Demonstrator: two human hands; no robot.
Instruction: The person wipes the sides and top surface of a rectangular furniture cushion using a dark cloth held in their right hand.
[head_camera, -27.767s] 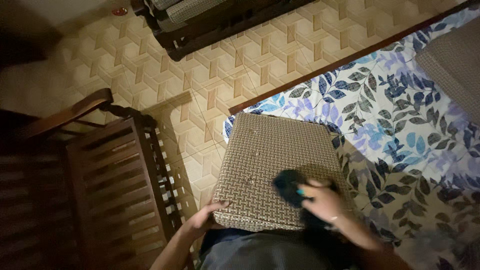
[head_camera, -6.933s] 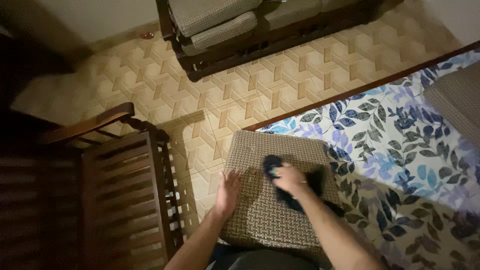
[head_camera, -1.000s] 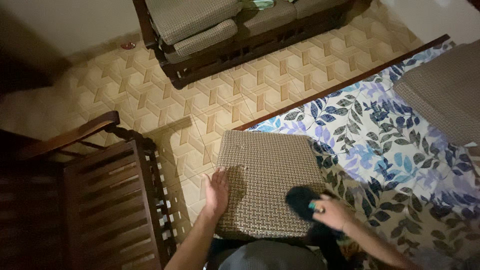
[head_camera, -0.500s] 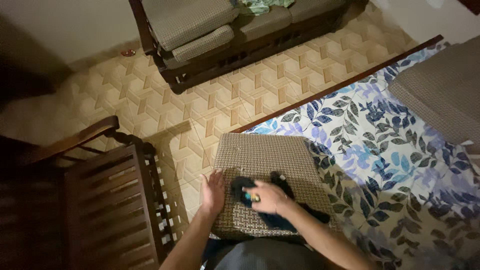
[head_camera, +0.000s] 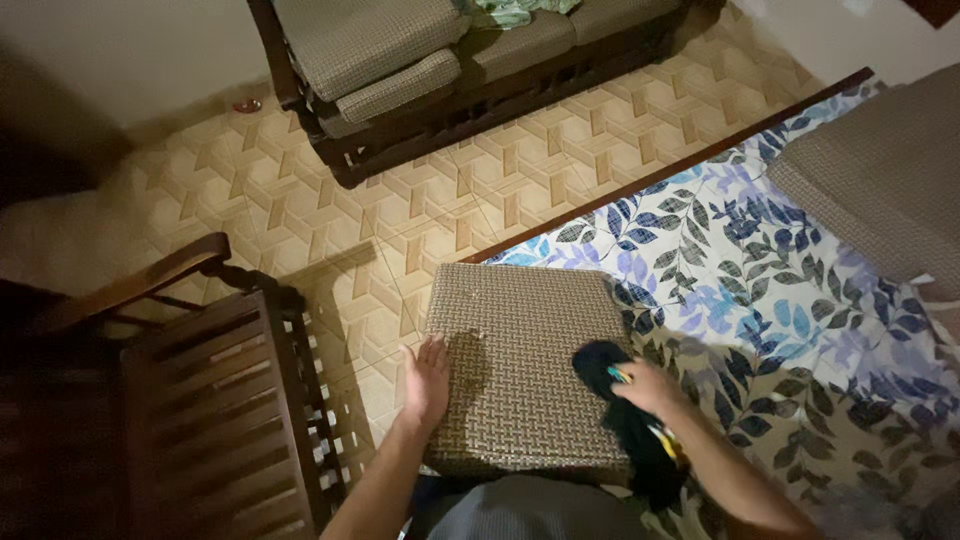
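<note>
A square woven tan cushion (head_camera: 520, 340) lies in front of me, half on a bed's edge. My left hand (head_camera: 427, 379) rests flat on the cushion's left edge, fingers spread. My right hand (head_camera: 645, 386) grips a dark cloth (head_camera: 598, 362) at the cushion's right edge; the cloth's loose end (head_camera: 650, 455) hangs down below my wrist. Something small and teal shows between my fingers.
A leaf-patterned blue and white sheet (head_camera: 780, 290) covers the bed on the right, with a second tan cushion (head_camera: 880, 170) at its far end. A dark slatted wooden chair (head_camera: 190, 400) stands on my left. A cushioned sofa (head_camera: 440, 60) stands across the patterned tile floor (head_camera: 330, 210).
My right hand has swept the dark cloth from the cushion's middle to its right edge. My left hand has stayed on the left edge.
</note>
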